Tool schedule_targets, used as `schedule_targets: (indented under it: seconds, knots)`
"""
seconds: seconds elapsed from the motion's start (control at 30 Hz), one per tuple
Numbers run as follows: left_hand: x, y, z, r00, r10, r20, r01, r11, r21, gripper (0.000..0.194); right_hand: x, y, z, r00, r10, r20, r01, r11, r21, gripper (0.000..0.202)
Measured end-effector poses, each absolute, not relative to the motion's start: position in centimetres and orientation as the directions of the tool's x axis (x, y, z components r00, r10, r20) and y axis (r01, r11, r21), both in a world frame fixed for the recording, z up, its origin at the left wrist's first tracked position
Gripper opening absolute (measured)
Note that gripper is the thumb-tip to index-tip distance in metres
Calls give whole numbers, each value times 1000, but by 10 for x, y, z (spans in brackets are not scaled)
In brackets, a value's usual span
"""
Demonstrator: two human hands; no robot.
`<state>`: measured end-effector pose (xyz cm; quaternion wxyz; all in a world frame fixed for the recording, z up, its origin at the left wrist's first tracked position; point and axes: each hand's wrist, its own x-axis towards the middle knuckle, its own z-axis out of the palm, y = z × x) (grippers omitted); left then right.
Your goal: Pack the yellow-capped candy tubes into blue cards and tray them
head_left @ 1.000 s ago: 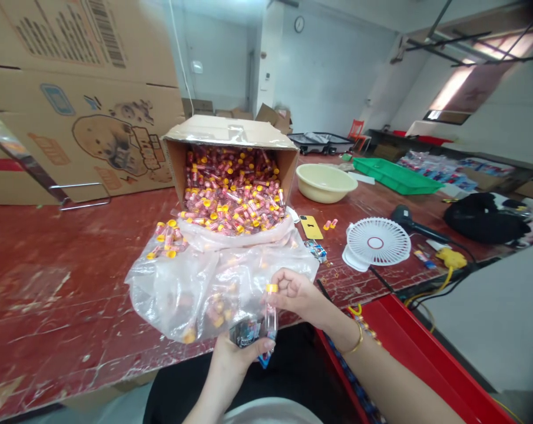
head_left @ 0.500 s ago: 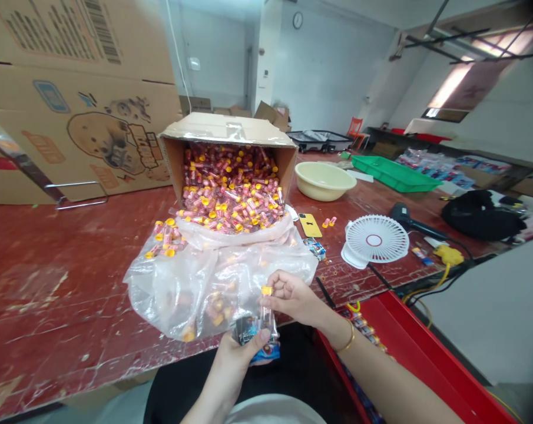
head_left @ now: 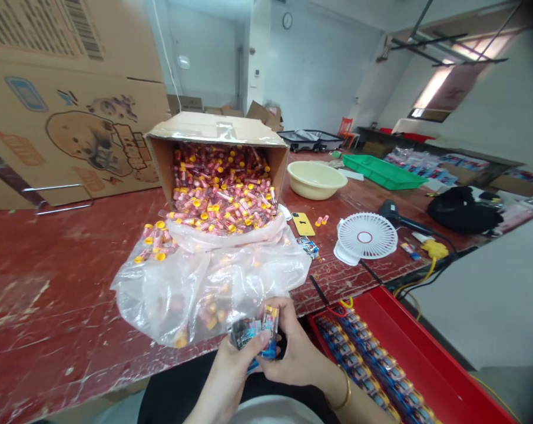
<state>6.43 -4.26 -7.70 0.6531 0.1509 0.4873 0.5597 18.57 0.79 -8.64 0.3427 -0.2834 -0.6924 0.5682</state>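
My left hand (head_left: pixel 233 362) is closed on a stack of blue and black printed cards (head_left: pixel 244 333), its thumb pressed against the front. A small clear tube with a yellow cap (head_left: pixel 270 317) stands upright against the cards, a blue printed piece covering its lower part. The fingers of my right hand (head_left: pixel 298 353) curl around the tube's right side. Both hands meet just off the table's front edge, before a clear plastic bag (head_left: pixel 257 271). That bag spreads out of a cardboard box (head_left: pixel 160 168) full of similar pink tubes with yellow caps (head_left: pixel 224 200).
Beside my right arm sits a red tray (head_left: pixel 425 335) with rows of packed tubes (head_left: pixel 358 353). On the red table (head_left: pixel 63 282) are a cream basin (head_left: pixel 317 179), a yellow phone (head_left: pixel 303 224), a white fan (head_left: pixel 366 237) and a green tray (head_left: pixel 381 174). A large carton (head_left: pixel 72 88) stands left.
My right hand has moved down from the tube's cap to its side, against my left hand. The blue printed piece now covers the tube's lower part. The view has shifted, showing more red tray.
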Motion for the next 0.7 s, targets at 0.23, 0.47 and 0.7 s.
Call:
schedule_targets:
  seconds: [0.23,0.47,0.7]
  knots:
    - [68,-42,-79,-175,888,-425,-571,260,778,31,187,8,-83,-562,779,278,-22,322,-947,55]
    - [69,-40,-82,-211,889,-407,-547,238,803,37,189,11,-86,-540,789,293,14,356,-934,56]
    - [61,-41,-92,-112,915,-387,-479,292,828,33,204,14,-82,-555,800,229,57,311,-949,61]
